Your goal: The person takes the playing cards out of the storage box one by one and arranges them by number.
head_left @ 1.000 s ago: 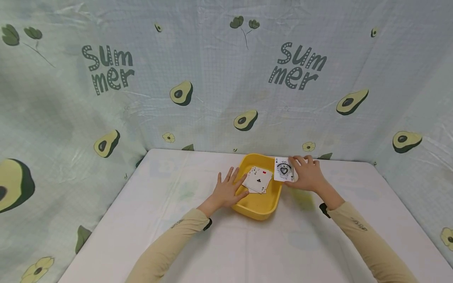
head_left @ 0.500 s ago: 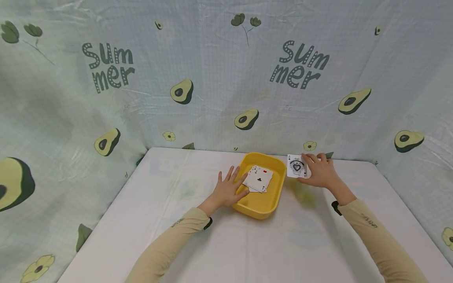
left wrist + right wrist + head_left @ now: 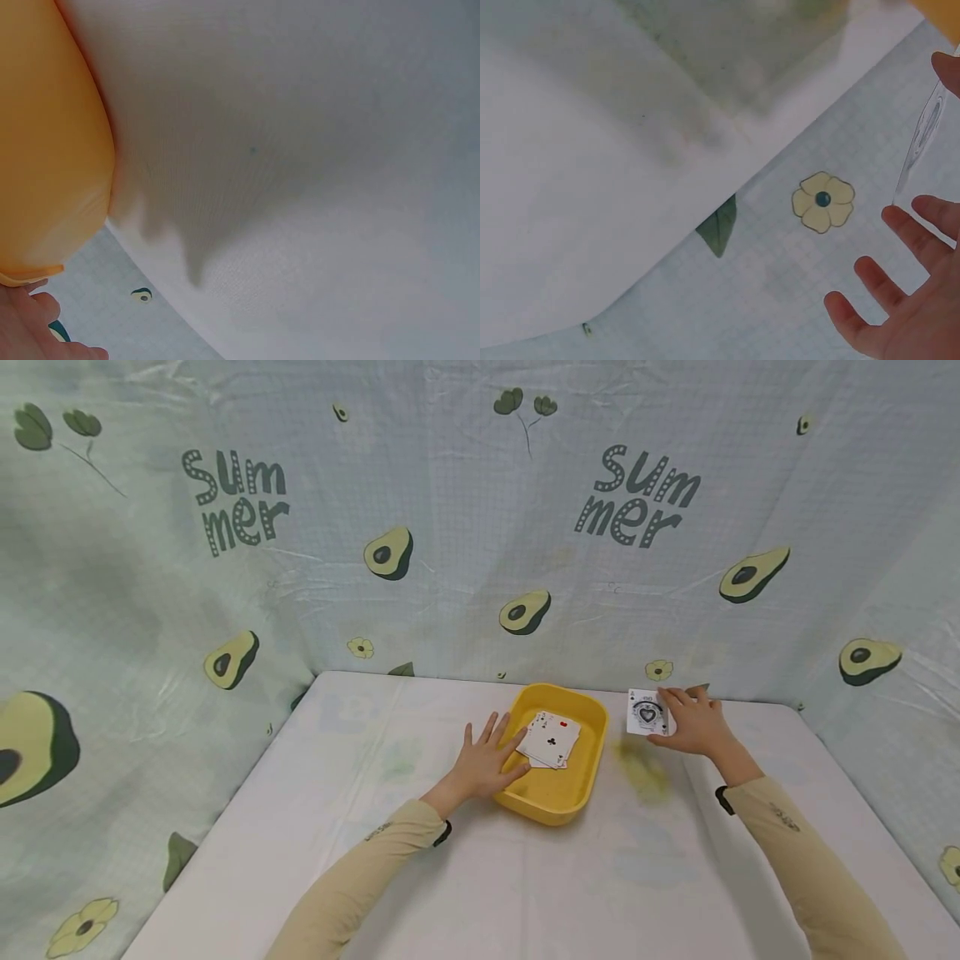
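A yellow tray [image 3: 547, 793] stands near the back of the table with several white playing cards [image 3: 551, 741] overlapping inside it, a club card on top. My left hand [image 3: 480, 768], fingers spread, rests at the tray's left rim. To the right of the tray, my right hand [image 3: 696, 725] pinches one playing card [image 3: 645, 712], an ace with a large ornate black emblem. That card [image 3: 924, 135] appears nearly edge-on between thumb and finger in the right wrist view. The left wrist view has the tray's outer wall [image 3: 52, 142] and part of the left hand [image 3: 26, 326].
The table [image 3: 420, 885] has a pale cloth cover. A hanging cloth [image 3: 450, 485] printed with avocados and lettering rises close behind the table's back edge, and cloth also hangs at the sides.
My right hand has carried the ace rightward from over the tray's right rim to beyond the tray. The left hand and the tray have stayed in place.
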{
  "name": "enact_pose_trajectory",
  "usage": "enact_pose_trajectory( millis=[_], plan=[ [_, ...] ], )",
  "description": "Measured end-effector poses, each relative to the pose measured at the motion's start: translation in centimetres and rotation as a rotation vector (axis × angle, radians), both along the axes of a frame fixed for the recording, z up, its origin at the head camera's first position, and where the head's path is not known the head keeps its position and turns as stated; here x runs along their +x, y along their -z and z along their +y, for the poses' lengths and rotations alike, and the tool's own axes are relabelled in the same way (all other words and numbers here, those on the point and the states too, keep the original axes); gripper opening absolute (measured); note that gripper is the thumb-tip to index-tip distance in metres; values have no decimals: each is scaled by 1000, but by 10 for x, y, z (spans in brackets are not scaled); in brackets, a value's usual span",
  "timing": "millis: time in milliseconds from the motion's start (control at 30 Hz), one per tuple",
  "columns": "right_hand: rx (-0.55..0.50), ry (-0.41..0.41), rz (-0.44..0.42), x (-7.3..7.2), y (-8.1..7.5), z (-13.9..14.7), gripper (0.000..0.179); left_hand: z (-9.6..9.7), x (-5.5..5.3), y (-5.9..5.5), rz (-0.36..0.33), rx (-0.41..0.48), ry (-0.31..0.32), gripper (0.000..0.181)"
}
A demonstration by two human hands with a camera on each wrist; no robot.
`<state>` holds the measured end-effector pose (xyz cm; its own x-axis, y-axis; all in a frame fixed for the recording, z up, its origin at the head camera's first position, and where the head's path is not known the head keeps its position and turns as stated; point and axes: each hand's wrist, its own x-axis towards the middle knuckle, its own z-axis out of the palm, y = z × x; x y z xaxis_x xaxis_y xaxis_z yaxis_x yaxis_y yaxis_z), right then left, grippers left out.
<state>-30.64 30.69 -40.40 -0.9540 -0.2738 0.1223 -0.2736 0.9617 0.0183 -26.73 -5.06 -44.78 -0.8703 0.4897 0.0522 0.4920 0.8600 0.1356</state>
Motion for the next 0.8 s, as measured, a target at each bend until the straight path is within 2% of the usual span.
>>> enact_pose_trajectory(
  millis=[267, 800],
  plan=[
    [-27, -24, -12, -7, 11, 15, 81, 0, 0, 0, 7, -3, 6, 63],
    [-40, 21, -119, -17, 25, 27, 80, 0, -1, 2, -6, 1, -3, 63]
  ],
)
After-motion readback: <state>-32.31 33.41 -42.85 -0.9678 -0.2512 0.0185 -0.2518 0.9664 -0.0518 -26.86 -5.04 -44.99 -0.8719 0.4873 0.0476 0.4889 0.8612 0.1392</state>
